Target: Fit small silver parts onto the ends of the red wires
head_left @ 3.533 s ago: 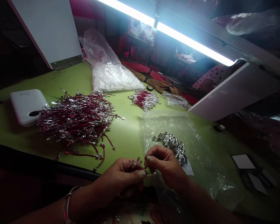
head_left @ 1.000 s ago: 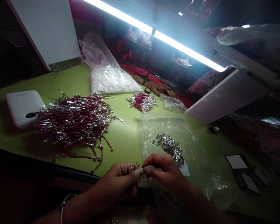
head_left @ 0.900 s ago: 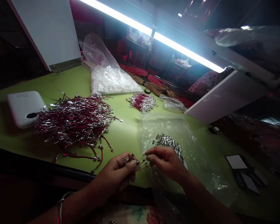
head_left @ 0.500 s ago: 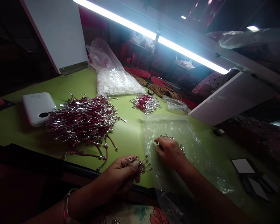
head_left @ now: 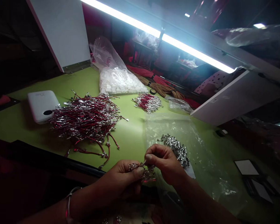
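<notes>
My left hand (head_left: 124,177) is closed around a bunch of small metal crimp terminals (head_left: 149,176). Ring-shaped ends stick up behind the thumb, and slim ends fan out to the right. Thumb and forefinger of my right hand (head_left: 165,162) pinch together at the top of this bunch, on what looks like one small metal terminal, mostly hidden by the fingertips. Just beyond my right hand lies a heap of loose metal terminals (head_left: 177,149) on a flat clear plastic bag (head_left: 172,123).
To the left is a big pile of short red wires with metal ends (head_left: 84,119), beside a white power bank (head_left: 43,105). A smaller wire bundle (head_left: 147,102), a bag of white connectors (head_left: 121,81) and black tape (head_left: 153,91) sit farther back. A tube light (head_left: 196,53) hangs above.
My right hand has moved from the terminal heap left and toward me, to the bunch in my left hand. More of the heap is uncovered. The view has shifted slightly.
</notes>
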`<state>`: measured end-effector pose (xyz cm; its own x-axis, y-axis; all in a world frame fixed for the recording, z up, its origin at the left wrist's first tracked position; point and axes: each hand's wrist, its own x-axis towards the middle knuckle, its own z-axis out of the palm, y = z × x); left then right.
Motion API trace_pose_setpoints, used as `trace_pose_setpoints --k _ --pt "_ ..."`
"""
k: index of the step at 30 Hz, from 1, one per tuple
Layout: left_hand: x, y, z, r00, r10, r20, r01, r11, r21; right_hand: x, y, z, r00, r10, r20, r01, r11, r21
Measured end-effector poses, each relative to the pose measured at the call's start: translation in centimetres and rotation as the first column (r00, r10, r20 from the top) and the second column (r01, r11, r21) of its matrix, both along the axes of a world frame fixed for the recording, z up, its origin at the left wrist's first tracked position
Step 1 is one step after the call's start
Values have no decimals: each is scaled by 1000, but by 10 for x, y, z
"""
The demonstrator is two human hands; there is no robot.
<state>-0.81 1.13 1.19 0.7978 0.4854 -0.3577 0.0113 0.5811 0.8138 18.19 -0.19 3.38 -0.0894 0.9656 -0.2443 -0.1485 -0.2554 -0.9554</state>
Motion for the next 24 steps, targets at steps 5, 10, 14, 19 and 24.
trace_pose_setpoints --k 5,10,14,19,24 --pt "1 -7 -3 1000 -9 26 7 996 83 1 -13 3 976 31 217 -56 992 110" --pt "4 -10 -8 1000 11 4 -11 1000 -5 1 -20 -6 966 28 257 -58 992 111" --pt "5 -4 -8 978 186 -96 -188 982 -13 17 -9 -7 950 140 280 -172 981 91" --pt "4 3 -5 979 167 -117 -167 986 8 51 24 -1 261 -70 963 -370 914 167" --pt "3 4 -2 996 91 -1 -91 994 -65 60 51 -4 132 -35 991 -418 904 88"
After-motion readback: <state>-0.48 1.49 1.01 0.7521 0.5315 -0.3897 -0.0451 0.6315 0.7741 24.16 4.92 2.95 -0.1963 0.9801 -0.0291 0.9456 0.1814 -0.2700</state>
